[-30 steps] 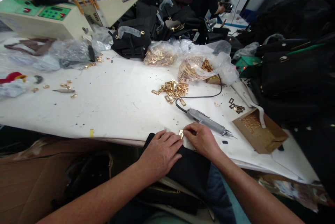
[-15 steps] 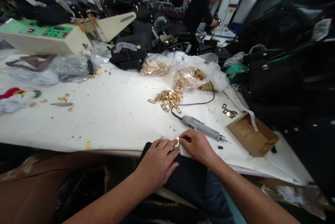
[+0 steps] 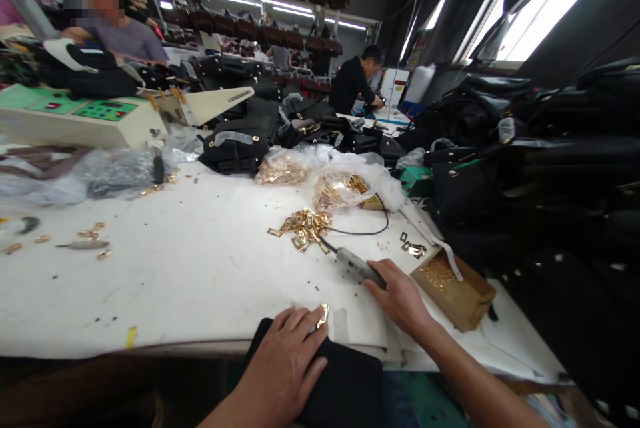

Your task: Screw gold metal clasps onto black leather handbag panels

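Observation:
My left hand (image 3: pixel 287 365) presses on a black piece (image 3: pixel 345 381) at the table's front edge, its fingertips against a shiny gold metal fitting (image 3: pixel 324 316). To the right, my right hand (image 3: pixel 400 291) has its fingers wrapped round the grey electric screwdriver (image 3: pixel 354 265), which lies low over the white table (image 3: pixel 190 288). The tool's tip is hidden by the hand. Its dark cable runs back past a pile of gold fittings (image 3: pixel 305 225).
A cardboard box (image 3: pixel 467 298) of small screws stands at the right, near dark frames (image 3: pixel 413 248). Plastic bags of fittings (image 3: pixel 337 188) lie behind. A green-topped machine (image 3: pixel 90 118) is at the left. Two people (image 3: pixel 353 85) are beyond, among black bags.
My right hand has left the gold fitting and taken hold of the screwdriver. My left hand stays on the black piece. The camera view has tilted up.

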A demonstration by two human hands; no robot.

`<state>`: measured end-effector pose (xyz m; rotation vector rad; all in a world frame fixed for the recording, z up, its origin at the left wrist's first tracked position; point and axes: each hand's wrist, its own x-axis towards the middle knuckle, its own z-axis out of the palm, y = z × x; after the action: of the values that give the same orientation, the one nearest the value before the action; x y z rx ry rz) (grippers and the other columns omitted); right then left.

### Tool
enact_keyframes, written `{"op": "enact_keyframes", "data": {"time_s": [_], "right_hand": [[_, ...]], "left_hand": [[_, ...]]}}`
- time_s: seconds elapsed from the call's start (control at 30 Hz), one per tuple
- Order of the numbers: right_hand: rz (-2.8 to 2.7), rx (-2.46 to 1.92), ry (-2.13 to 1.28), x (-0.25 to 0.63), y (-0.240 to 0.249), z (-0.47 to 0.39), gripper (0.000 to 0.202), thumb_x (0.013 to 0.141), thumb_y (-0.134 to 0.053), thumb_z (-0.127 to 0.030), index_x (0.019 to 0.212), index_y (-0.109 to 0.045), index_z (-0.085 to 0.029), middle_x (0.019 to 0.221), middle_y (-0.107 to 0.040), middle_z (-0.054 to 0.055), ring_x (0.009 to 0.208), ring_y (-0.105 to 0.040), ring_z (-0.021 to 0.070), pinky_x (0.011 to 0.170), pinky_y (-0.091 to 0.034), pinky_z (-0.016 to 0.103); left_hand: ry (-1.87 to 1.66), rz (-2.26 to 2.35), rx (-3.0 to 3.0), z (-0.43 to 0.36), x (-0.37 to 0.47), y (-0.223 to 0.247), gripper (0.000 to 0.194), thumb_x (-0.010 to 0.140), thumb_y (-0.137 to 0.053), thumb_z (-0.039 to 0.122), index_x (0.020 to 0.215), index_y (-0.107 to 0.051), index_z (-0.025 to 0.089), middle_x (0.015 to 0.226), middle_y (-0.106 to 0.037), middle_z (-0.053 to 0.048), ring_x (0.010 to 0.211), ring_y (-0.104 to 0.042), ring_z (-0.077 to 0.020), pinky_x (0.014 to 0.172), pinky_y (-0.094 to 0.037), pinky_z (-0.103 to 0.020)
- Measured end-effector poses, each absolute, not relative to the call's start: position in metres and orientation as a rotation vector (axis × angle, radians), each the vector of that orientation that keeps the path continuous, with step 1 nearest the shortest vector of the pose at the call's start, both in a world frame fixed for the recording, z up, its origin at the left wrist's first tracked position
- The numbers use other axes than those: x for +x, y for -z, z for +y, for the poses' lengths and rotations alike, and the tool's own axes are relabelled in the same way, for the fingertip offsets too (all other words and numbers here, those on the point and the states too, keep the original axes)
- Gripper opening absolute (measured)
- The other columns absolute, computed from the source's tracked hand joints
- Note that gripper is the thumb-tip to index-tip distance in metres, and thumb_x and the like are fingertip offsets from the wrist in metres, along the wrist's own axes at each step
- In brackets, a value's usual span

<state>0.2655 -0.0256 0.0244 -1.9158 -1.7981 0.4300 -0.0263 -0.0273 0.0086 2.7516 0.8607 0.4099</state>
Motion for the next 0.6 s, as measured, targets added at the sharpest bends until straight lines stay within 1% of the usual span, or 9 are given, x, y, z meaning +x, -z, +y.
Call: {"op": "enact_keyframes", "data": {"time_s": [0.07,0.17,0.2,0.27,0.37,0.43,0.5,0.6], "right_hand": [[-1.542,-1.804,-0.639,0.268,-0.033,-0.021,0.031,0.095,-0.057,-0.042,0.118,-0.065,-0.022,0.101,-0.068,0.006,0.092,-0.066,0.0251,0.081,-0.052,0.038],[-1.086,-1.538,-0.887,0.261,-0.044,-0.007,0.037,0.093,-0.060,-0.053,0.108,-0.064,-0.020,0.081,-0.066,0.003,0.070,-0.063,0.0210,0.062,-0.052,0.032],[-0.958,-1.443,-0.918,0.255,-0.046,-0.001,0.039,0.090,-0.064,-0.056,0.105,-0.064,-0.020,0.075,-0.064,0.001,0.063,-0.061,0.0189,0.057,-0.050,0.030],[-0.792,-1.312,-0.902,0.238,-0.050,0.012,0.042,0.084,-0.072,-0.057,0.097,-0.063,-0.019,0.066,-0.060,-0.002,0.054,-0.055,0.0154,0.050,-0.045,0.027],[-0.767,-1.293,-0.801,0.207,-0.056,0.033,0.044,0.081,-0.076,-0.058,0.091,-0.065,-0.017,0.066,-0.063,0.000,0.054,-0.055,0.0142,0.049,-0.043,0.025],[-0.835,-1.317,-0.778,0.188,-0.059,0.047,0.046,0.082,-0.075,-0.059,0.096,-0.068,-0.016,0.070,-0.065,0.002,0.060,-0.058,0.0155,0.051,-0.044,0.024],[-0.881,-1.300,-0.818,0.172,-0.060,0.060,0.049,0.081,-0.075,-0.059,0.102,-0.069,-0.016,0.070,-0.065,0.002,0.062,-0.059,0.0160,0.052,-0.044,0.024],[-0.868,-1.244,-0.881,0.157,-0.055,0.076,0.049,0.080,-0.077,-0.059,0.100,-0.069,-0.015,0.066,-0.063,0.000,0.058,-0.056,0.0150,0.051,-0.043,0.024]], "left_hand": [[-0.386,0.856,2.746,-0.028,-0.026,-0.008,0.044,0.090,-0.064,0.024,0.134,-0.059,0.025,0.150,-0.054,-0.006,0.132,-0.052,-0.0280,0.113,-0.042,-0.051],[-0.347,0.853,2.720,-0.028,-0.027,-0.009,0.044,0.092,-0.061,0.025,0.136,-0.057,0.024,0.153,-0.051,-0.006,0.139,-0.047,-0.0287,0.117,-0.039,-0.056],[-0.344,0.860,2.699,-0.028,-0.027,-0.009,0.043,0.093,-0.060,0.026,0.136,-0.057,0.024,0.153,-0.051,-0.005,0.139,-0.047,-0.0284,0.118,-0.039,-0.056],[-0.348,0.875,2.649,-0.028,-0.027,-0.008,0.040,0.095,-0.059,0.030,0.135,-0.057,0.026,0.154,-0.050,-0.004,0.139,-0.048,-0.0279,0.118,-0.038,-0.057],[-0.343,0.886,2.588,-0.029,-0.027,-0.008,0.039,0.097,-0.057,0.037,0.135,-0.056,0.029,0.154,-0.050,-0.002,0.141,-0.047,-0.0276,0.120,-0.036,-0.057],[-0.320,0.888,2.561,-0.029,-0.027,-0.009,0.040,0.098,-0.056,0.038,0.137,-0.055,0.029,0.155,-0.049,-0.002,0.142,-0.045,-0.0281,0.121,-0.034,-0.057],[-0.299,0.886,2.539,-0.029,-0.027,-0.010,0.041,0.098,-0.055,0.039,0.138,-0.054,0.029,0.156,-0.048,-0.003,0.142,-0.044,-0.0284,0.122,-0.032,-0.058],[-0.294,0.881,2.515,-0.029,-0.026,-0.012,0.042,0.099,-0.054,0.040,0.139,-0.053,0.029,0.157,-0.046,-0.003,0.143,-0.042,-0.0284,0.122,-0.030,-0.057]]}}
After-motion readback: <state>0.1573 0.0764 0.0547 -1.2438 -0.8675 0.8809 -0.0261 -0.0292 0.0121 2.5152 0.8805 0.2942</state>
